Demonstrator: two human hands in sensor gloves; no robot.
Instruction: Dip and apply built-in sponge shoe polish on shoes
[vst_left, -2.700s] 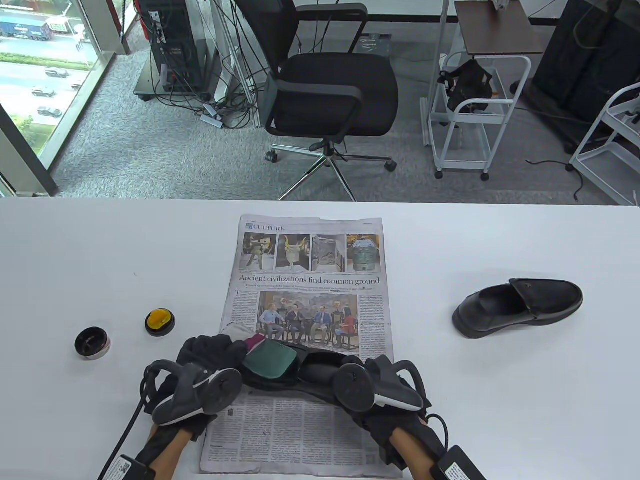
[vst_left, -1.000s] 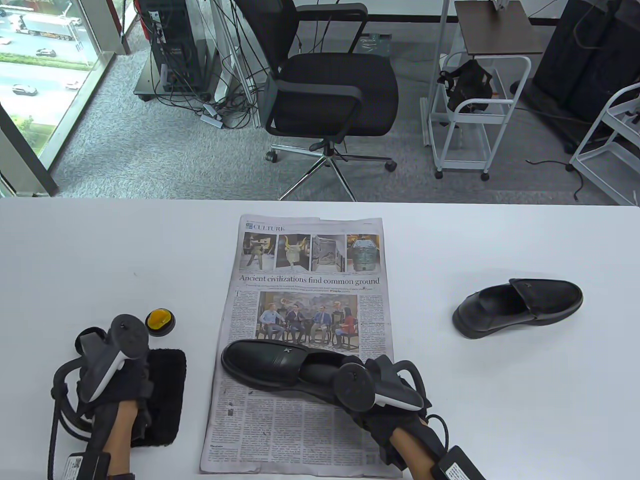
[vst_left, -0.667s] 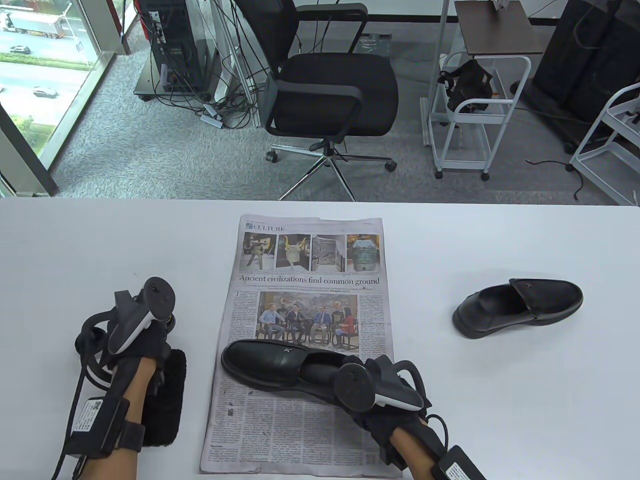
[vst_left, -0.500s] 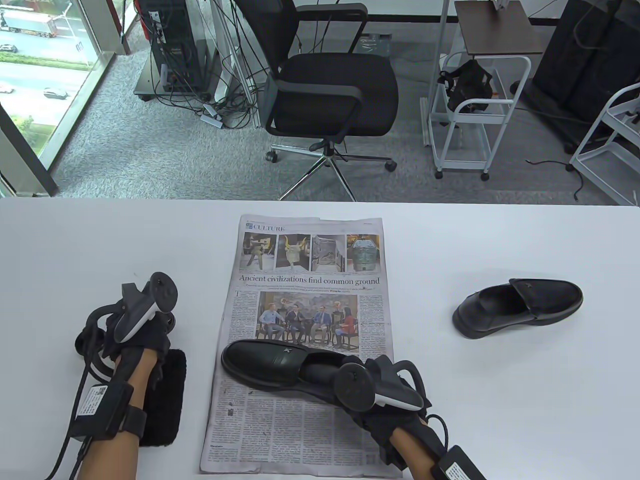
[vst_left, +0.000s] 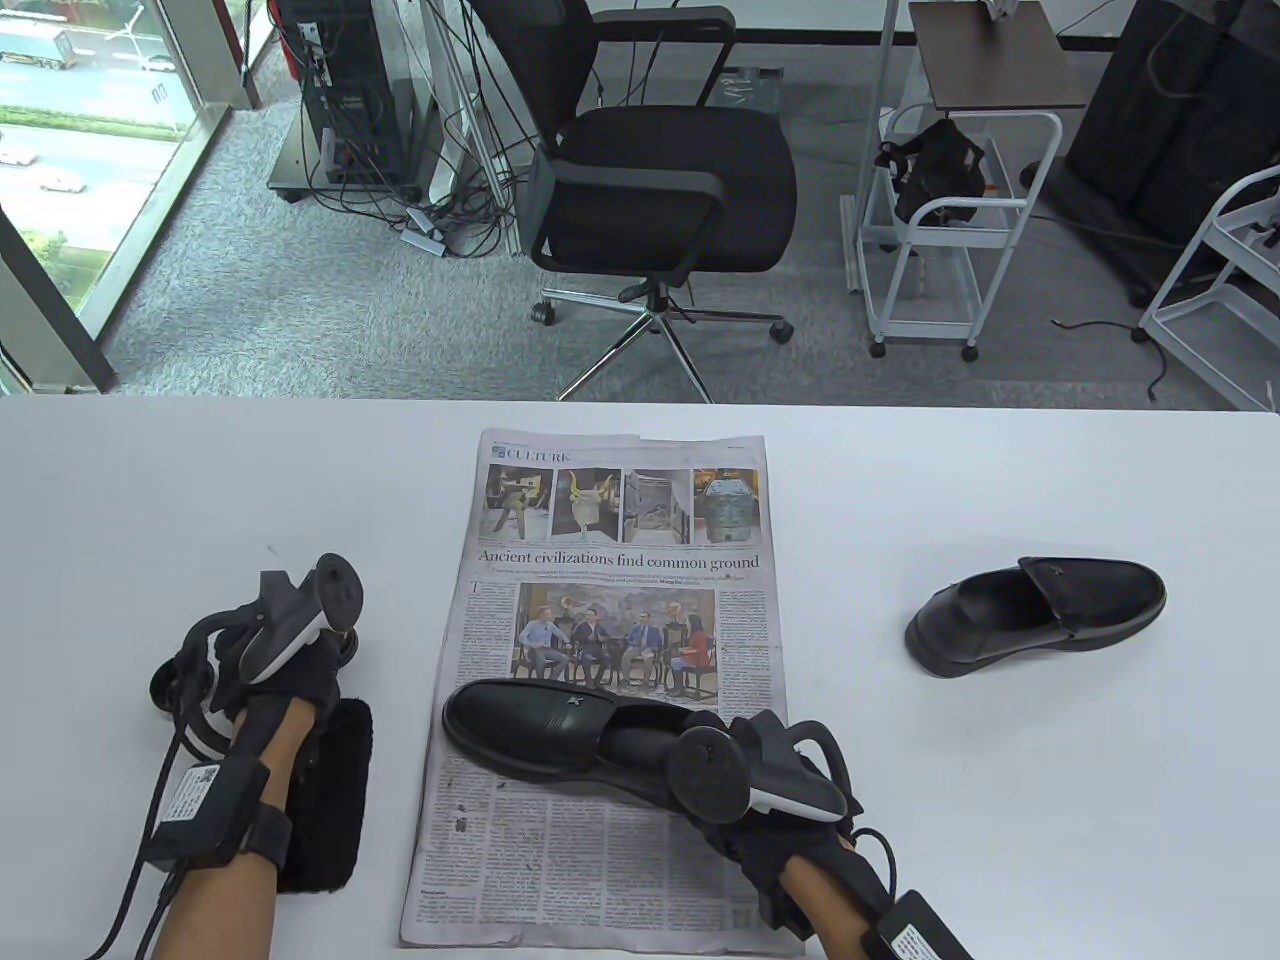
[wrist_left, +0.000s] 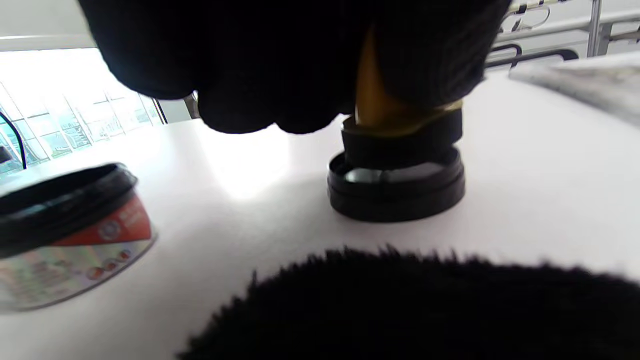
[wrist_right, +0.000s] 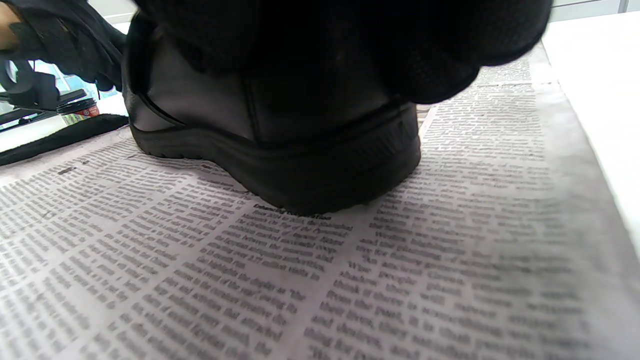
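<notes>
My left hand (vst_left: 300, 650) grips the yellow sponge applicator (wrist_left: 382, 107) from above. The applicator's black collar (wrist_left: 400, 142) sits in a round black base (wrist_left: 395, 192) on the table. The open polish tin (wrist_left: 65, 235) stands just left of it, half hidden behind my hand in the table view (vst_left: 165, 685). A black loafer (vst_left: 540, 725) lies on the newspaper (vst_left: 620, 520), toe to the left. My right hand (vst_left: 700, 760) holds its heel end; the heel fills the right wrist view (wrist_right: 275, 125). A second black loafer (vst_left: 1035, 615) lies at the right.
A black fluffy polishing pad (vst_left: 330, 800) lies on the table under my left forearm, also in the left wrist view (wrist_left: 400, 305). The table's far edge (vst_left: 640, 400) has an office chair (vst_left: 660, 180) behind it.
My left hand left the shoe, laid the black fluffy pad on the table at the left, then moved forward and closed on the yellow sponge applicator. My right hand and the shoe stayed put.
</notes>
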